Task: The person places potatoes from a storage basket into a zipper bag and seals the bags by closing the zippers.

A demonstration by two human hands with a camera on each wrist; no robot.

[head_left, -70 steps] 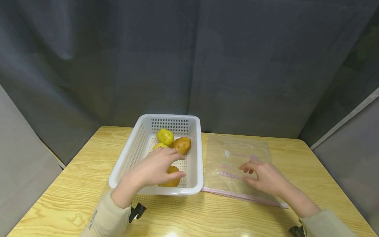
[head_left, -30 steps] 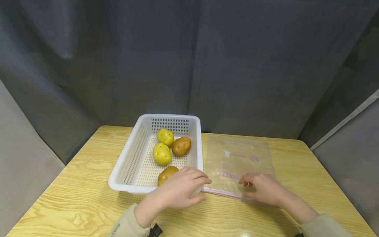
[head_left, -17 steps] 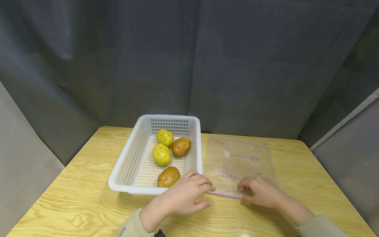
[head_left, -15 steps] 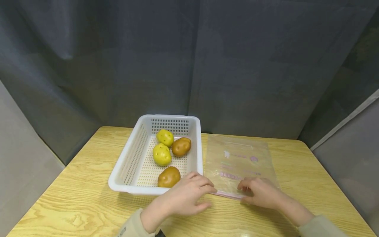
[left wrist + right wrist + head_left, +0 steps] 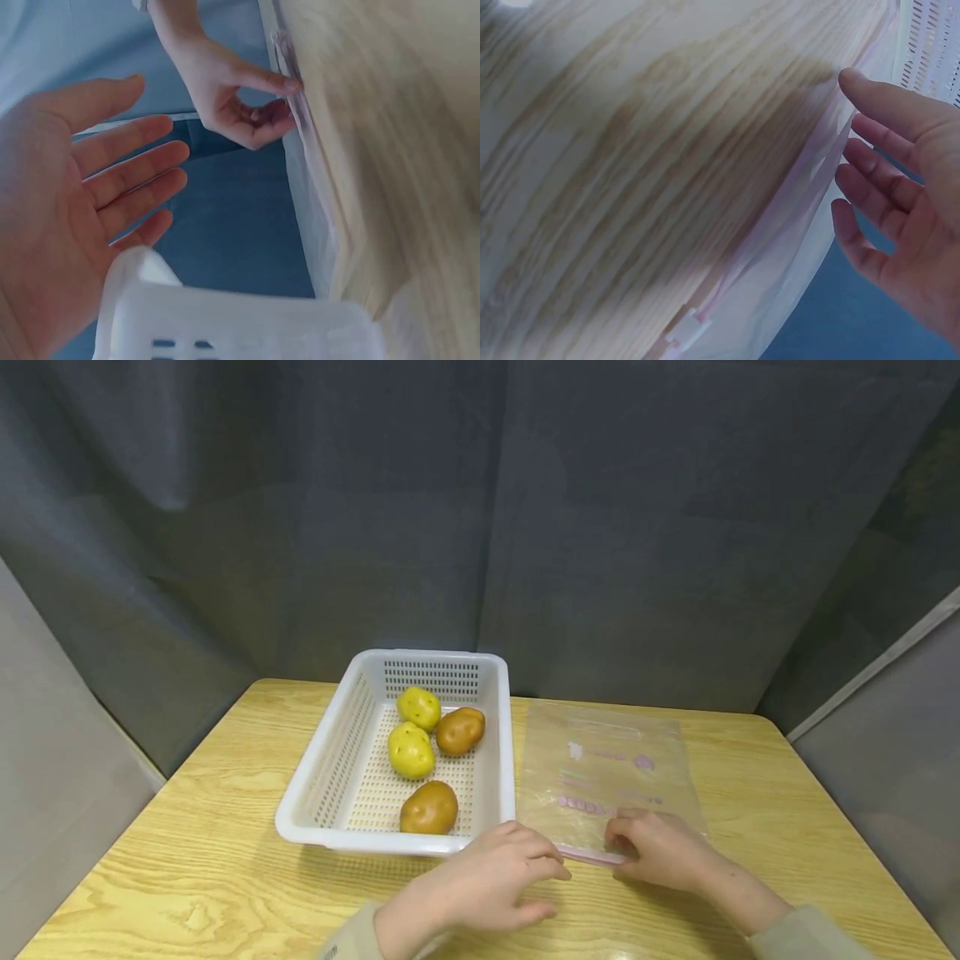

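A clear zip bag (image 5: 600, 777) with pink print lies flat on the table, its pink zip edge toward me. My right hand (image 5: 660, 850) is at that edge, fingertips touching or just over it, thumb and fingers apart in the right wrist view. A white slider (image 5: 688, 328) shows on the zip there. My left hand (image 5: 495, 877) hovers in front of the basket's near right corner, beside the bag's left end; its fingers are straight and hold nothing in the left wrist view. The white basket (image 5: 318, 837) holds two yellow potatoes (image 5: 411, 750) and two brown potatoes (image 5: 429, 808).
The wooden table (image 5: 187, 827) carries the basket left of the bag, nearly touching it. A dark curtain (image 5: 480, 527) hangs behind the table, and grey panels (image 5: 60, 760) stand at both sides.
My left hand has moved from over the basket, rightward and toward me, past its near corner. My right hand has come down from above the bag to its zip edge. The potatoes stay put.
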